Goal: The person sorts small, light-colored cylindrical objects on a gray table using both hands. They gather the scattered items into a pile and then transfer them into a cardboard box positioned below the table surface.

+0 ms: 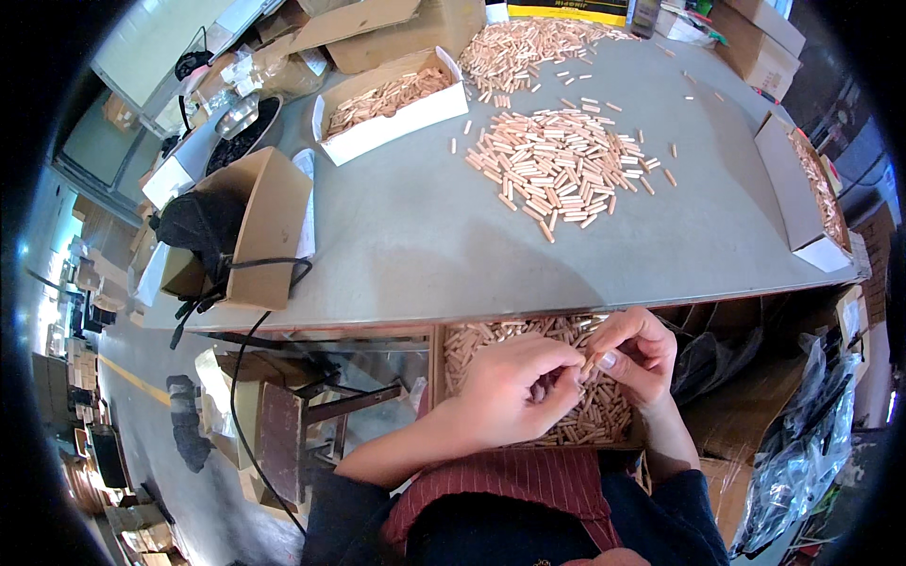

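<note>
- Two bare hands meet above an open bin [437, 373] at 5 o'clock, just below the table's near edge: the left hand [519, 382] at 5, the right hand [646, 363] at 4.
- Between the right thumb and fingers sits one small tan piece, apparently a peg [587, 366] — mostly hidden, but pinched. The left hand curls beside it, fingertips close to the same piece; whether they grasp it cannot be told.
- Loose pegs, too many to count, fill the bin and form two heaps: a near heap [562, 170] between 1 and 2, a far heap [533, 52] between 12 and 1.
- Two white boxes hold more wooden bits: a left box [401, 127] near 11, a right box [779, 184] between 2 and 3.
- One brown box [276, 222], between 9 and 10, carries a black item; one black cable [234, 387] drops toward 7.
- The table [406, 245] is grey and smooth.
- Beyond, a workroom — grey floor [222, 505], one yellow line [132, 378] between 8 and 9, stacked cartons along the left.
</note>
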A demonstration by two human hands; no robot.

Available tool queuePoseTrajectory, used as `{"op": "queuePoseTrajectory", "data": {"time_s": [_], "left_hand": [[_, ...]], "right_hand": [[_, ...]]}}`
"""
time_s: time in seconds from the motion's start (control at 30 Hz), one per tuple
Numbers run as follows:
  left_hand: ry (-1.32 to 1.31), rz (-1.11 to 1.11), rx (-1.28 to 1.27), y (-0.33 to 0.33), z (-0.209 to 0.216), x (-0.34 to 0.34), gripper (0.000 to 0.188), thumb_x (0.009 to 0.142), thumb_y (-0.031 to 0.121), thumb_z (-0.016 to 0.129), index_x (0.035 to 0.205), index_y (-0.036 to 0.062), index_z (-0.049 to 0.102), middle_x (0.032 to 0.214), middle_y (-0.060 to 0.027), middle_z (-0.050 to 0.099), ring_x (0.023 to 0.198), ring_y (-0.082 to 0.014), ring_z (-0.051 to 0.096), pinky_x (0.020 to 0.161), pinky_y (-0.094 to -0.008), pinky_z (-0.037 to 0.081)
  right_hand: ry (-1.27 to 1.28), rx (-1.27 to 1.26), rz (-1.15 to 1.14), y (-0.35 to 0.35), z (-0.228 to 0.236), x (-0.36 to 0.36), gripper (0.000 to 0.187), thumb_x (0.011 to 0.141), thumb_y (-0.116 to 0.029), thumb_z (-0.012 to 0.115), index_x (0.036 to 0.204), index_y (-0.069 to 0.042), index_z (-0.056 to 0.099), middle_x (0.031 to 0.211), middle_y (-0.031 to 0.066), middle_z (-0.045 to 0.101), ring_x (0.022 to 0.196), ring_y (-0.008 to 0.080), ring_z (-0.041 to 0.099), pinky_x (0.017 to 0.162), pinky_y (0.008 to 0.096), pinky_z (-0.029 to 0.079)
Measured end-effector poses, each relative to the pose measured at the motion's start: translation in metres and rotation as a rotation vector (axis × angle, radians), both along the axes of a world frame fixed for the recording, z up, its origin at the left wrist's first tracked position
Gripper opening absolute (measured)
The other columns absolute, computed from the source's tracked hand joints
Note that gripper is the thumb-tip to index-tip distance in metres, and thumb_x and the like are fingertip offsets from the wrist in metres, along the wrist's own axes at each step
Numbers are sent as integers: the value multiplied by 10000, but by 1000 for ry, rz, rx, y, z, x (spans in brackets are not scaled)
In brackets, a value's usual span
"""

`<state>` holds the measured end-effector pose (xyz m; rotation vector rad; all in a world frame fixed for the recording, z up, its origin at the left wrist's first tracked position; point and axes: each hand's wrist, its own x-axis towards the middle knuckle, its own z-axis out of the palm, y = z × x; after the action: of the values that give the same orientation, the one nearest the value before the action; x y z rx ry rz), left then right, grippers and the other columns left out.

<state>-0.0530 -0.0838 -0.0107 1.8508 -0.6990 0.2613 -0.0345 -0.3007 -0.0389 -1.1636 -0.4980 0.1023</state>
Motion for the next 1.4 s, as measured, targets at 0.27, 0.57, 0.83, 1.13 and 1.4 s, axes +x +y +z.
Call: {"op": "queuePoseTrajectory", "data": {"time_s": [0.27,0.57,0.83,1.13,1.4], "left_hand": [[123,66,33,22,20,23,79,968,84,707,1020,92,766,831,-90,733,647,-225,686,588,-366,546],[36,505,1079,104,-16,165,1188,911,728,701,1654,-73,234,1713,-366,171,1607,-504,180,1298,-620,147],[-148,156,834,69,-9,248,1254,875,815,665,1682,-27,205,1727,-332,191,1625,-505,153,1274,-702,135],[-327,44,732,52,-20,249,824,980,534,715,1598,67,434,1663,-144,424,1579,-389,337,1279,-628,229],[-298,127,846,54,-14,162,960,978,692,604,1591,-28,435,1641,-244,433,1548,-472,351,1240,-719,206]], "right_hand": [[32,-137,143,-13,14,13,227,948,73,724,1132,7,609,1012,109,713,894,166,729,804,298,591],[-549,-1180,-619,-95,20,136,1059,925,-465,833,1645,52,253,1654,312,359,1549,440,362,1276,531,287],[-555,-1523,-332,-86,12,212,1148,957,-713,632,1689,28,150,1727,302,245,1639,426,193,1330,572,149],[-870,-1433,-83,-42,17,208,1008,959,-710,601,1646,-12,367,1724,249,313,1625,440,236,1301,669,129],[-869,-1424,-40,-13,25,147,949,993,-677,586,1644,-18,379,1719,264,302,1614,500,210,1286,708,95]]}}
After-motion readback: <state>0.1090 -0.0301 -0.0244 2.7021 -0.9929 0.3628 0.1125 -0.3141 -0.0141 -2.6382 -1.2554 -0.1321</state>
